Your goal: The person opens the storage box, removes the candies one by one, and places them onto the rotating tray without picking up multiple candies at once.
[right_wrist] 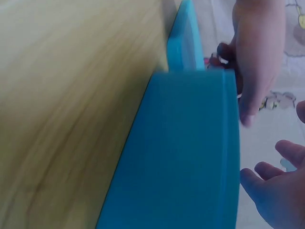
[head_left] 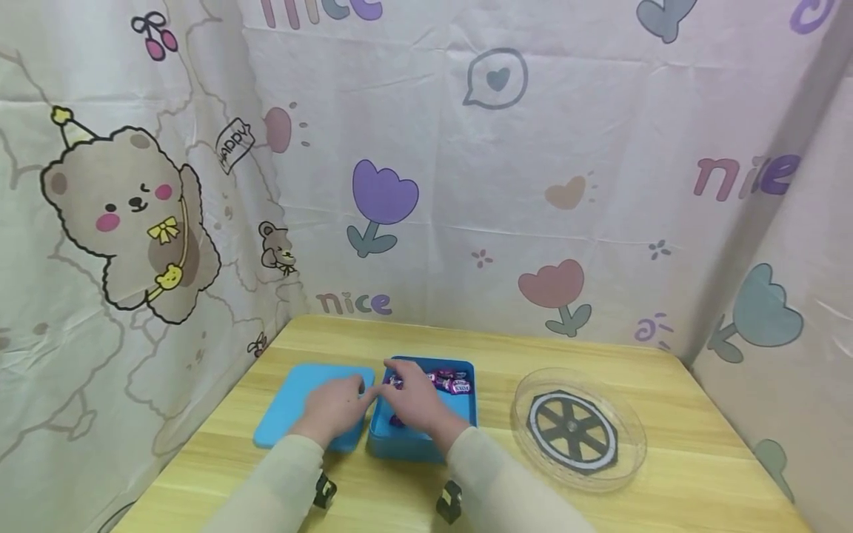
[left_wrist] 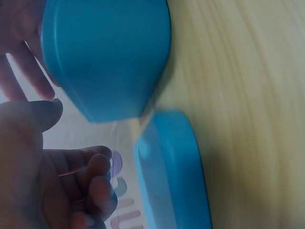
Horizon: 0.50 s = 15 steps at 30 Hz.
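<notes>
My left hand (head_left: 335,407) is above a light-blue lid (head_left: 283,407) lying on the table. Its fingers curl loosely in the left wrist view, and I see nothing in them. Beside the lid stands an open blue box (head_left: 409,448) holding several candies (head_left: 460,385) in purple wrappers. Over the box's left part hovers my right hand (head_left: 418,400), its fingers spread in the right wrist view with nothing visible in them. The two hands come close together near the box's left edge in the head view. My right hand and forearm hide part of the box's inside.
A clear round dish (head_left: 640,437) with a dark wheel-shaped piece (head_left: 609,444) in its middle stands right of the box. The wooden table (head_left: 493,488) meets a printed cloth (head_left: 460,222) at the back and sides.
</notes>
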Each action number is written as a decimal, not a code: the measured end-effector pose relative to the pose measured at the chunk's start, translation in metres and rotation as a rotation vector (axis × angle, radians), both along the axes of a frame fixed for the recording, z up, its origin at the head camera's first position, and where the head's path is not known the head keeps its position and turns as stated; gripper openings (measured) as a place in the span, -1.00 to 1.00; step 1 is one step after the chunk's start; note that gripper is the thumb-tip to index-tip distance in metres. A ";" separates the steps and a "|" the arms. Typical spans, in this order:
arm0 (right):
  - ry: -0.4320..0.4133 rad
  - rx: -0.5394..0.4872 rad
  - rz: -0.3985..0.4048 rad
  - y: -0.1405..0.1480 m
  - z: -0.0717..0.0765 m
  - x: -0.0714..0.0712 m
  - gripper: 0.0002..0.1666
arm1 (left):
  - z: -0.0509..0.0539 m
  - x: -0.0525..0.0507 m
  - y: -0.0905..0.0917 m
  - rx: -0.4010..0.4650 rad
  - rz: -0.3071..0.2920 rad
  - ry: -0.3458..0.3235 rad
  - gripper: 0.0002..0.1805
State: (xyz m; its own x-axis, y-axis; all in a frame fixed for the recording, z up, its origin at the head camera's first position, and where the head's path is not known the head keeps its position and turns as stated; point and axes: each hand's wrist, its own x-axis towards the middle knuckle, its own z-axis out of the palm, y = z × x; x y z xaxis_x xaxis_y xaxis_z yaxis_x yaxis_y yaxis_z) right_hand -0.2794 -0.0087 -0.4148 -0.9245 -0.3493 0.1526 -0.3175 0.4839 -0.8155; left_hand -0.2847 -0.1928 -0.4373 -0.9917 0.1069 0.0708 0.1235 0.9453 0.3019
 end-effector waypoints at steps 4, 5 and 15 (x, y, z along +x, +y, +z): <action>0.013 0.040 -0.013 0.013 -0.003 -0.004 -0.34 | -0.002 -0.002 0.012 -0.007 -0.015 -0.015 -0.31; 0.016 0.054 -0.015 0.016 -0.003 -0.005 -0.34 | -0.002 -0.002 0.015 -0.004 -0.018 -0.018 -0.31; -0.021 0.147 -0.010 0.041 -0.005 -0.015 -0.35 | -0.005 -0.009 0.037 0.016 -0.002 -0.024 -0.43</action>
